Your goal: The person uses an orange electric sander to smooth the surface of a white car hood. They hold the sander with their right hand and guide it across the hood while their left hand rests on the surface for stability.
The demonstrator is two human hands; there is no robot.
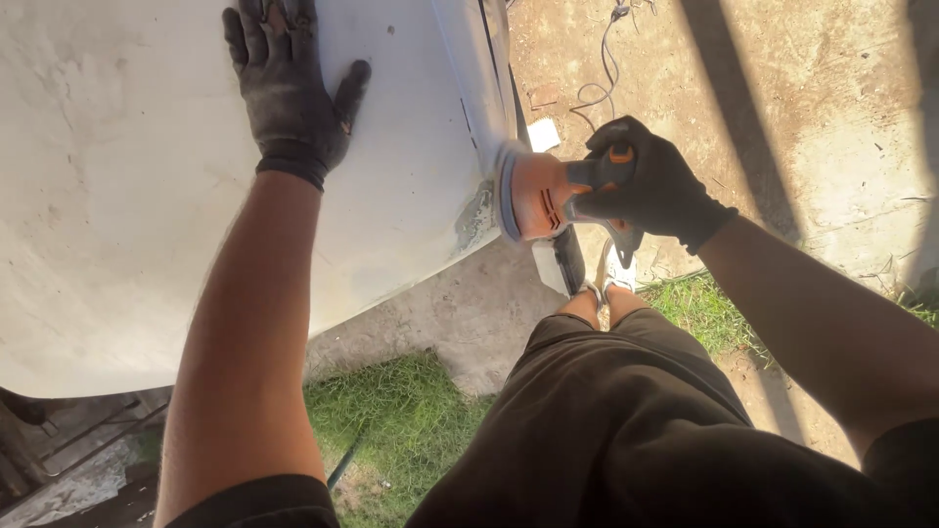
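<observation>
A large white curved panel (127, 196) fills the left and top of the view. My left hand (290, 88), in a black glove, lies flat on its upper surface with fingers spread. My right hand (650, 186), also gloved in black, grips the handle of an orange power sander (538, 196). The sander's round pad presses sideways against the panel's right edge, where a patch of paint is worn to grey (476, 217).
A cable (602, 68) trails over the bare dirt ground at the top. Grass patches (401, 420) lie below the panel and by my feet (606, 286). My dark shorts (626, 430) fill the bottom. Wooden boards (68, 450) sit at the lower left.
</observation>
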